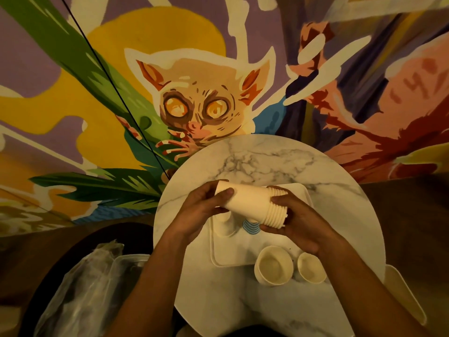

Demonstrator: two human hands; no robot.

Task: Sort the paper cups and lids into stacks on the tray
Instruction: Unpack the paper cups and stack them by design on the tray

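Note:
I hold a nested stack of cream paper cups (252, 203) on its side above the white tray (226, 259). My left hand (206, 210) grips the stack's closed bottom end, and my right hand (294, 224) grips the rim end with its many stacked lips. Under the stack, on the tray, stands an upside-down cup (224, 224) next to a cup with blue stripes (250, 226), which is mostly hidden. Two open cups, a larger cup (273, 266) and a smaller cup (311, 267), stand at the tray's near edge on the table.
The round marble table (267, 156) stands against a painted mural wall. A clear plastic bag (80, 288) and a container (128, 261) lie at the lower left, off the table. Another white tray or lid (408, 297) juts out at the lower right.

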